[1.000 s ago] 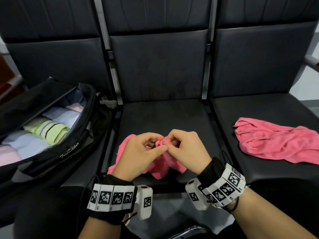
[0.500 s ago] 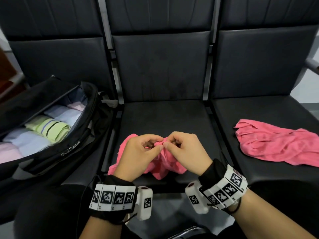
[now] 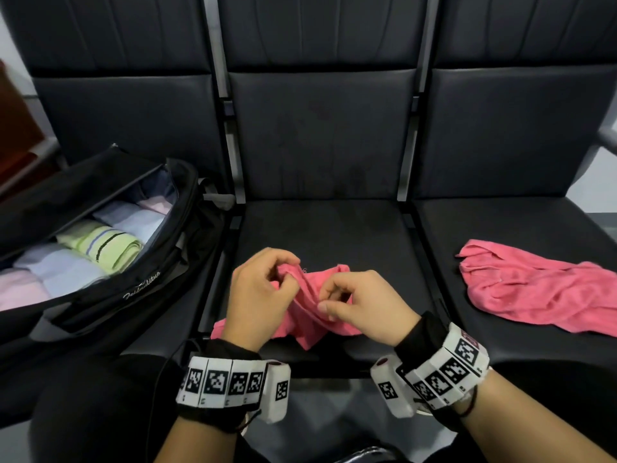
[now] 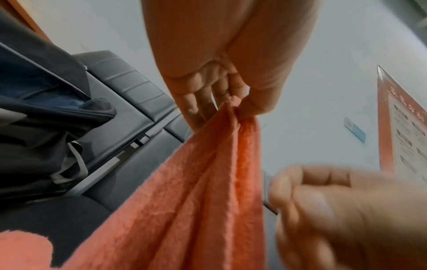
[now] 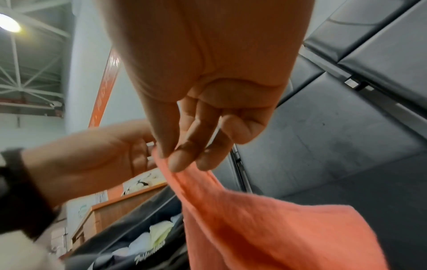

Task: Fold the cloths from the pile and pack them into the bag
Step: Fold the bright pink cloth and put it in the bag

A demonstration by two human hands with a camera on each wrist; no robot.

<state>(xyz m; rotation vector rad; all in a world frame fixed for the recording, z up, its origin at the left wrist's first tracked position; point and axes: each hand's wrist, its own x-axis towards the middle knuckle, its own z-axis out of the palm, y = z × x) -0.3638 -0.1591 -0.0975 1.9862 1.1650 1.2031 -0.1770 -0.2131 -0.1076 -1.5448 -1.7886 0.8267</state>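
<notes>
Left hand (image 3: 258,295) pinches the top edge of the pink towel (image 3: 309,315), thumb against fingertips, over the front of the middle seat (image 3: 320,228). Right hand (image 3: 360,307) pinches the same edge just beside it; rest of the towel hangs bunched onto the seat. Second pink towel (image 3: 541,295) lies crumpled on the right seat. Open black bag (image 3: 110,295) sits on the left seat with folded cloths (image 3: 100,243) inside.

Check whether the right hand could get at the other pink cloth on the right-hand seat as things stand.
Probably yes, once freed: the right hand pinches the pink cloth it is working on, but nothing lies between it and the other pink cloth on the neighbouring seat.
</notes>
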